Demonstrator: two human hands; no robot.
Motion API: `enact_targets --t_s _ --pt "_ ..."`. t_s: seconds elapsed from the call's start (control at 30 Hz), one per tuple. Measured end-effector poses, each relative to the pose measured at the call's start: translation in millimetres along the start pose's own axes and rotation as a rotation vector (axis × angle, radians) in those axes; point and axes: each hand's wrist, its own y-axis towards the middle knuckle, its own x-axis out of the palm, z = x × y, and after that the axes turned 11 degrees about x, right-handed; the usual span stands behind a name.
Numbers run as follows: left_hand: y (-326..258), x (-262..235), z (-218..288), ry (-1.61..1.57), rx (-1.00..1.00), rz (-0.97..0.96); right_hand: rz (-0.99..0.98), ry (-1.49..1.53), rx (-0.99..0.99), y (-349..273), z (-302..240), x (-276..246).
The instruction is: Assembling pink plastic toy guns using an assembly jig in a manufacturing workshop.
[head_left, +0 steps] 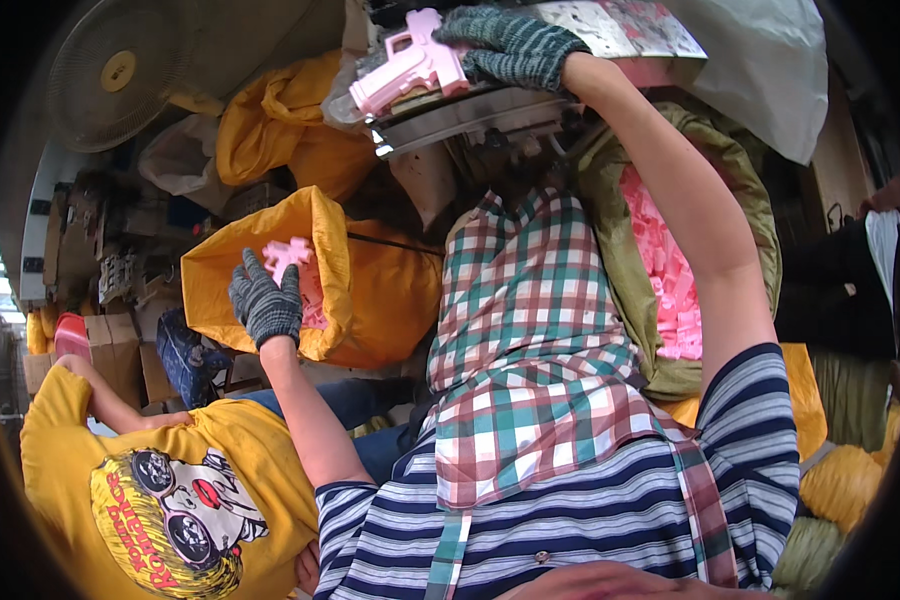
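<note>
My right hand (518, 46), in a grey-green knitted glove, is at the top of the view with its fingers and thumb around the near side of a pink plastic toy pistol (410, 66). The toy lies over a metal machine bed. On the left, my left hand (268, 302), in a similar grey glove, reaches over the mouth of a yellow sack (375, 300). Its fingers are apart, beside a pink plastic piece (286, 256) just beyond the fingertips. Whether they touch is unclear. More pink pieces (313, 300) show inside that sack.
A green sack (595, 200) of pink parts (660, 270) stands at my right. A co-worker in a yellow shirt (280, 470) sits close on my left. The metal machine edge (470, 122) runs ahead; a fan (118, 72) stands far left. A pale sheet (770, 70) hangs upper right.
</note>
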Motion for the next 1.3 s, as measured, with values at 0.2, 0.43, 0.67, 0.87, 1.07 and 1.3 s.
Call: enact_targets --t_s 0.2,0.43,0.67,0.87,1.07,1.3 --pt "-4.2 22.4 31.6 -0.468 0.123 -0.131 0.002 0.403 0.519 -129.6 -47.8 -57.9" --pt "1.2 26.7 83.1 -0.696 0.224 -0.350 -0.146 -0.472 1.453 -430.8 13.4 -85.6" --pt "-7.9 13.5 120.5 -0.776 0.369 -0.433 -0.056 -0.613 1.457 -420.8 -7.7 -13.9" --pt "-15.9 -2.5 145.7 -0.748 0.424 -0.464 -0.038 -0.276 1.188 -355.9 -26.5 16.9" --pt "-30.1 12.4 167.5 -1.146 0.581 -0.497 0.483 0.182 0.793 -222.3 -85.3 7.4" --pt "-55.0 -0.7 242.4 -2.417 -0.157 -1.362 0.354 0.125 0.536 -195.8 -142.3 24.1"
